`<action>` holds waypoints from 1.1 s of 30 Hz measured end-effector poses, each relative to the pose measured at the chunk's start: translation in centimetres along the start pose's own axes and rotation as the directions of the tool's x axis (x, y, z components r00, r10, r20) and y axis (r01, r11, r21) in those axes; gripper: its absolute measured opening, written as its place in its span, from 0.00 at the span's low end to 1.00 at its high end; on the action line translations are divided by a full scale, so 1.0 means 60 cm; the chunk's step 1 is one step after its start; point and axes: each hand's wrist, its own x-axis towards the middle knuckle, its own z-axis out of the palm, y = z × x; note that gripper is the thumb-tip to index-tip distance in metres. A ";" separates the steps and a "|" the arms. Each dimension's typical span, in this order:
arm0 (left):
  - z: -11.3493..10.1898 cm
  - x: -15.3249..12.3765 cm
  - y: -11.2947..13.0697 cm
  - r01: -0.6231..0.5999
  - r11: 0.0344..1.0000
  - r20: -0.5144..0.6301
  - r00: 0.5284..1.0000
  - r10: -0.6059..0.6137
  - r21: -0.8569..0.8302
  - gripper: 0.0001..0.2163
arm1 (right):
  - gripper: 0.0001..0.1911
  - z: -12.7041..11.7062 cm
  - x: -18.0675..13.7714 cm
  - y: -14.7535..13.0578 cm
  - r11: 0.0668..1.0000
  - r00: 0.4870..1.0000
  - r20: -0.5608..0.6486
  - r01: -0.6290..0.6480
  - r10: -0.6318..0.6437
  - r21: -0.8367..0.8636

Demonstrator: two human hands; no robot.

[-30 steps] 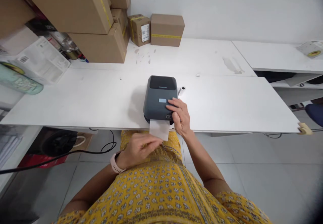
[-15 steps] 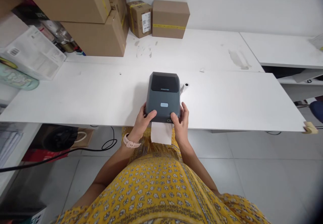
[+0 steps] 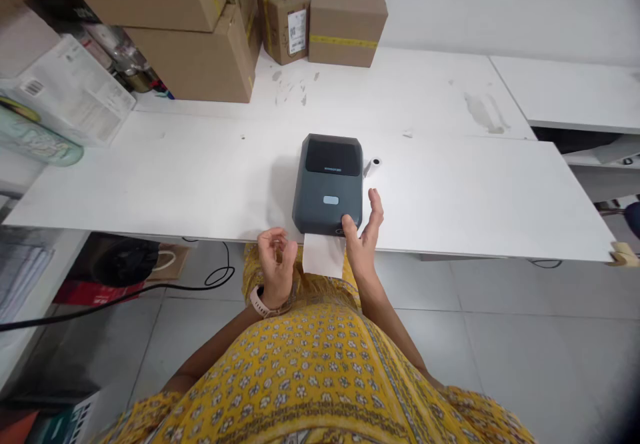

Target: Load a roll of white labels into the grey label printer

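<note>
A dark grey label printer [image 3: 329, 184] stands at the table's front edge. A blank strip of label paper [image 3: 324, 255] hangs from its front, over the edge. My left hand [image 3: 277, 264], with a pale pink watch band on the wrist, is off the printer, left of the paper; its fingers are curled but apart, with nothing in them. At the printer's front right corner, my right hand [image 3: 363, 236] touches it with the thumb, near a small round button; the other fingers are spread beside it. A small white paper roll [image 3: 373, 167] lies just right of the printer.
The white table [image 3: 450, 197] runs from left to right. Cardboard boxes [image 3: 193, 64] are stacked at the back left, with a taped carton [image 3: 347, 31] against the wall. Clear plastic packaging [image 3: 75, 91] sits far left. A black cable [image 3: 150, 292] runs below the table.
My left hand has let go of the printer's left side and drawn back toward my body. My right hand's fingers have opened away from the printer's side, its thumb staying on the corner.
</note>
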 end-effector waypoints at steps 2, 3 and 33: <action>-0.004 -0.014 -0.005 0.139 0.990 0.191 0.972 -0.133 -0.017 0.17 | 0.32 0.000 0.001 -0.002 0.999 1.000 0.007 0.017 -0.017 0.041; -0.002 -0.016 -0.005 0.243 0.970 0.311 0.924 -0.223 -0.025 0.18 | 0.31 0.002 0.002 -0.001 0.998 1.000 0.010 0.017 -0.018 0.066; -0.003 0.069 0.028 -0.417 0.870 0.320 0.888 0.330 0.262 0.32 | 0.16 -0.025 0.077 -0.053 0.660 0.811 0.387 0.583 -0.439 -0.474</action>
